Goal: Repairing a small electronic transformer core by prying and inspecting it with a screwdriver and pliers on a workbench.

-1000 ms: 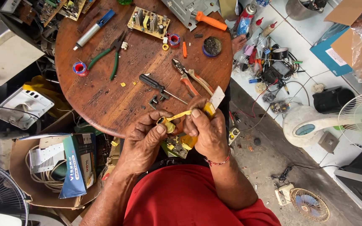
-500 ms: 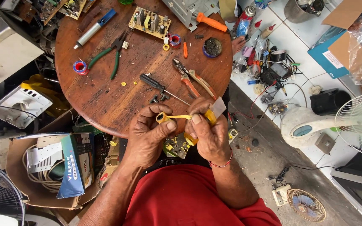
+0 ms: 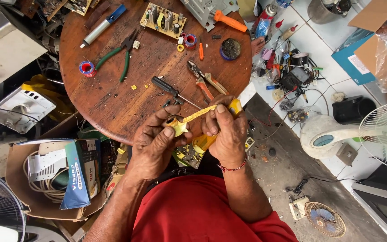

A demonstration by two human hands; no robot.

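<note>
My left hand pinches a small yellow-taped part between thumb and fingers at the near edge of the round wooden table. A strip of yellow tape runs from it up to a yellow tape roll, which my right hand grips. Below my hands lies a circuit board with a yellow component. A black-handled screwdriver and orange-handled pliers lie on the table just beyond my hands.
Green-handled pliers, a red tape roll, a circuit board and an orange-handled tool lie farther back. A cardboard box with cables sits left. A white fan and tangled wires lie right on the tiled floor.
Both hands have stayed together at the table edge. The yellow tape strip is now pulled out tauter between the part and the roll.
</note>
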